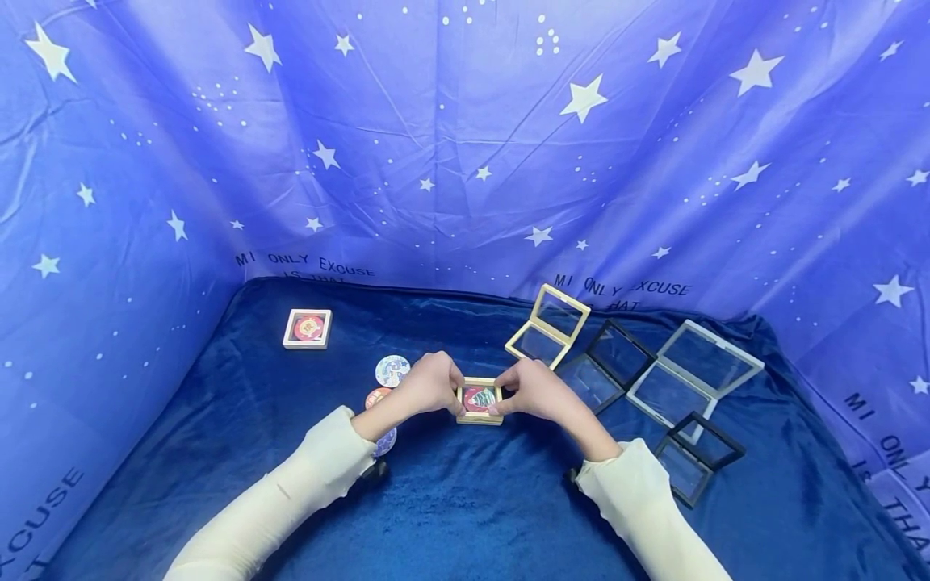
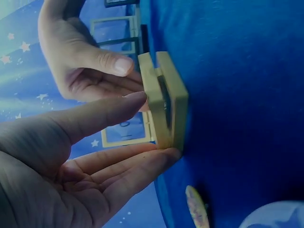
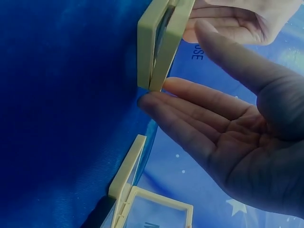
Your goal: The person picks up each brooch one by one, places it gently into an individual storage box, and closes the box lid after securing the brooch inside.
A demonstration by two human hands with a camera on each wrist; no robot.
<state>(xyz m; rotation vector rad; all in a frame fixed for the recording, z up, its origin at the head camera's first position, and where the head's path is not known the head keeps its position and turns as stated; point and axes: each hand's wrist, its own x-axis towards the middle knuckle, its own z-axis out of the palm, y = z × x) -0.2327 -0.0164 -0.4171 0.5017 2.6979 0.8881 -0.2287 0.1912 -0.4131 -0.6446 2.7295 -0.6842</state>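
Note:
Between my two hands is a small pale yellow display frame [image 1: 479, 420], with a red round piece [image 1: 479, 399] bearing a green tree showing through its window. My left hand [image 1: 432, 383] grips the frame's left side, thumb on one edge and fingers along the opposite one. My right hand [image 1: 536, 391] holds the right side by its corners. In the left wrist view the two halves of the frame [image 2: 178, 99] stand slightly apart at one edge. The right wrist view shows them meeting near the right fingertips [image 3: 147, 102].
Several round printed discs [image 1: 392, 370] lie by my left forearm, partly covered. A white frame [image 1: 305, 346] with a red disc lies far left. On the right stand unfolded frames: yellow [image 1: 550, 329], black [image 1: 606, 373], white [image 1: 686, 374] and small black [image 1: 693, 448]. Star-patterned cloth surrounds the table.

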